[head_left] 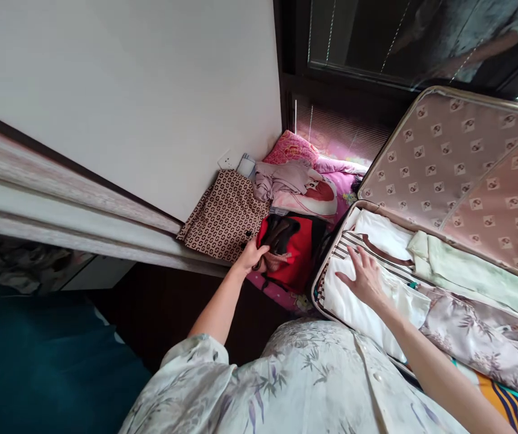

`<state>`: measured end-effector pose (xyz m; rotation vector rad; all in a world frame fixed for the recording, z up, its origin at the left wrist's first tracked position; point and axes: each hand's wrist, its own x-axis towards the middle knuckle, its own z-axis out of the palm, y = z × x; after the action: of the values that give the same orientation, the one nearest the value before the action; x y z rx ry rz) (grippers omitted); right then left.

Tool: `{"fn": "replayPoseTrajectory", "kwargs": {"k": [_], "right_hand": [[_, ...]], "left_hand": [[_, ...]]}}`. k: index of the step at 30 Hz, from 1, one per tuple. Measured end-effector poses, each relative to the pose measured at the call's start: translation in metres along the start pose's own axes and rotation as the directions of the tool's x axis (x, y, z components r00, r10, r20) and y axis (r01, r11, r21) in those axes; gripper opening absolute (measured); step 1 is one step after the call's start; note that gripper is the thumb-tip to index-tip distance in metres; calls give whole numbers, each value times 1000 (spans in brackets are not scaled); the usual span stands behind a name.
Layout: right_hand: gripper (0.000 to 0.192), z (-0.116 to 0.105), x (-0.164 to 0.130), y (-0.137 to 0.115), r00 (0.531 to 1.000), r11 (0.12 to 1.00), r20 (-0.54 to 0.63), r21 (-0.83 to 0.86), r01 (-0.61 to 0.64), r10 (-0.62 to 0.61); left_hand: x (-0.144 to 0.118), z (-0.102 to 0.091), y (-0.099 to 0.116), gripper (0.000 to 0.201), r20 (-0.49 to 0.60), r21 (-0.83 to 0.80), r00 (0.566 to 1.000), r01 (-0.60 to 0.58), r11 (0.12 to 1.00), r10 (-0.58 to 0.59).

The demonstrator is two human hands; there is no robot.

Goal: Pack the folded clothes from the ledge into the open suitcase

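Fingers, left hand point(252, 256): curled on dark brown garment point(279, 238) in red bag point(297, 253), left of suitcase point(449, 175).
Fingers, right hand point(365, 277): spread flat on white folded cloth point(367, 307), near-left in suitcase.
Advice: lift the garment clear while pressing the stack flat.

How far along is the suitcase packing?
Done: folded clothes already lie in the open suitcase: a white garment, a pale green one and a floral one. In hand: the right hand rests flat on the white garment, while the left hand grips dark cloth at the red bag. Left: more clothes sit piled beyond the bag.
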<state>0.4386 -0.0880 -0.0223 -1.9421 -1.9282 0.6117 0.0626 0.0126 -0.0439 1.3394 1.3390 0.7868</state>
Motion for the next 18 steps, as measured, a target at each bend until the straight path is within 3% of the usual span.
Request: {"fn": "replayPoseTrajectory", "kwargs": {"k": [2,4,7,9,11,13,16,18], "right_hand": [[97,-2,9,-38,989,913,141,396,-100,48],[102,1,16,-74,948,673,314,690,-266,53],[85,7,22,-110,908,320,418,859,-399,10],[71,8,22,-120,902,184,431,884,-429,34],[64,5,19,-122,896,123,439,887,-445,75],[61,2,17,-119,900,122,420,893,-433,115],[56,-6,17,-112,904,133,370,906,-402,213],[52,-18,20,-107,903,71,346,925,-374,255]], "left_hand": [[-8,6,24,60,44,-54,996,-72,996,75],[-16,22,46,62,120,-104,986,-105,989,117],[-30,56,70,72,230,-170,963,-104,980,142],[-41,78,78,76,241,-214,957,-107,971,158],[-51,97,82,75,185,-225,968,-125,966,168],[-57,109,87,73,98,-159,983,-140,977,157],[-56,118,98,66,-22,-50,986,-167,985,167],[-47,116,110,58,-54,-86,986,-159,984,155]]}}
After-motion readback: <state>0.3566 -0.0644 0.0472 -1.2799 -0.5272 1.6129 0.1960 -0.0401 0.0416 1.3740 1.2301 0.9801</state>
